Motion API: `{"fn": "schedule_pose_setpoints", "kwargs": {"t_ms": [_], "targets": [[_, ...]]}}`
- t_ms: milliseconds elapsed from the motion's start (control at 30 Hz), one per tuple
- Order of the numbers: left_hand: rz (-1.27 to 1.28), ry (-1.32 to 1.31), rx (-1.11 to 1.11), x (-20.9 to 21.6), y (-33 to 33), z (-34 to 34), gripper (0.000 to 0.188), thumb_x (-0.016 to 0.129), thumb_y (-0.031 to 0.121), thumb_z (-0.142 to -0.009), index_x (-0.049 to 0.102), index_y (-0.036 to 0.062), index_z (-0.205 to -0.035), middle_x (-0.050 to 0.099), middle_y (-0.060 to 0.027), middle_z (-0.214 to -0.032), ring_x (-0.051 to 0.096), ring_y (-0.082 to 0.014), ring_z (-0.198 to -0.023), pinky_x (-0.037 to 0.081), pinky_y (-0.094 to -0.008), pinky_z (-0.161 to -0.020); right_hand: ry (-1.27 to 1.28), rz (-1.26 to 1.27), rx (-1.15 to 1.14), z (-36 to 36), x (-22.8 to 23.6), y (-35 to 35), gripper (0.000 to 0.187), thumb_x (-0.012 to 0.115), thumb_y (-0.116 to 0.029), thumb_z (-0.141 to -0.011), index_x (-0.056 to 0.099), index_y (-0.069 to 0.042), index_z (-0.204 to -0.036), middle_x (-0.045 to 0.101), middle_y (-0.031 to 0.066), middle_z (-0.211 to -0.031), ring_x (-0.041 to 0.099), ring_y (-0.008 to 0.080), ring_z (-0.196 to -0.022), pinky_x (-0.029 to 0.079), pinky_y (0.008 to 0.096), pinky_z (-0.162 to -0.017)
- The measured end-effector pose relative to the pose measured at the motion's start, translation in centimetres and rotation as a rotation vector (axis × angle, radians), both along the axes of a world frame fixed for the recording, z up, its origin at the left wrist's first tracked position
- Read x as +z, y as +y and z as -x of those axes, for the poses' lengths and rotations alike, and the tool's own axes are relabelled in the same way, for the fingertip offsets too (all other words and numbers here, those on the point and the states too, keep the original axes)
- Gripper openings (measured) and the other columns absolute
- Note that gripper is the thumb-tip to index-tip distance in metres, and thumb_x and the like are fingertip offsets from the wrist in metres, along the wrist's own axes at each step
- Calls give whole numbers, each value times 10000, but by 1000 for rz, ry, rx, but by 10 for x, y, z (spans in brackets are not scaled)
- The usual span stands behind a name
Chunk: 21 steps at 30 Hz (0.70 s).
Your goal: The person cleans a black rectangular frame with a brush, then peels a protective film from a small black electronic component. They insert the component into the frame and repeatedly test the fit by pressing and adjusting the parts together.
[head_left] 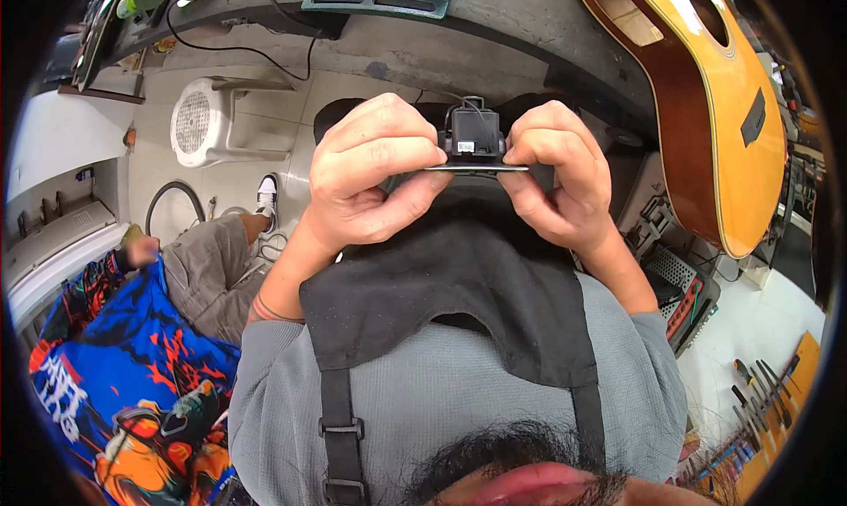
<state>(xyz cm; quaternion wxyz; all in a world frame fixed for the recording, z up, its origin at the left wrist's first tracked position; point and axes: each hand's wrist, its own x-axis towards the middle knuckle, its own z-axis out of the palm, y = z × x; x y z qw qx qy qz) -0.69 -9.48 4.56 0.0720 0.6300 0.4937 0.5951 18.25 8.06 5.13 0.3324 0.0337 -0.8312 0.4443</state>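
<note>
My left hand (375, 175) and my right hand (560, 179) hold between them a thin flat dark device (476, 165), edge-on, at chest height. A small black box (472, 134) with a cable sits on top of the flat device, pinched between my fingers. Both hands are closed around its ends, thumbs underneath. Below the hands hangs a black cloth bib (459, 277) with straps over my grey shirt.
An acoustic guitar (715, 109) lies on the workbench at upper right. A white plastic stool (207, 122) stands on the tiled floor at left. Another person in a bright blue and orange shirt (132, 356) sits at lower left. Hand tools (759, 391) lie at lower right.
</note>
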Motion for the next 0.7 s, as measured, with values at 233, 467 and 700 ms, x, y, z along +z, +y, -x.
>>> {"fn": "schedule_pose_setpoints", "kwargs": {"t_ms": [233, 467, 700], "targets": [[260, -305, 79, -5, -1, -4, 143, 808, -10, -830, 707, 15, -928, 701, -72, -837, 649, -174, -740, 494, -318, -671, -235, 258, -28, 3, -8, -2, 131, 736, -31, -945, 659, -13, -1049, 664, 68, -973, 643, 183, -888, 521, 315, -806], [787, -1034, -67, -50, 10, 11, 55, 733, 57, -937, 717, 25, -979, 708, -14, -844, 657, -69, -706, 531, -233, -634, -618, 1008, 39, 20, -55, 4, 169, 726, -196, -1029, 699, -30, -1049, 673, -44, -908, 587, 52, -848, 485, 250, -792], [882, -946, -129, -56, 15, 22, 64, 725, 101, -931, 718, 42, -955, 698, -3, -823, 646, -66, -687, 540, -236, -621, -629, 1033, 53, 22, -61, 7, 155, 736, -184, -1014, 711, -32, -1033, 681, -36, -918, 585, 62, -835, 480, 257, -781]]}}
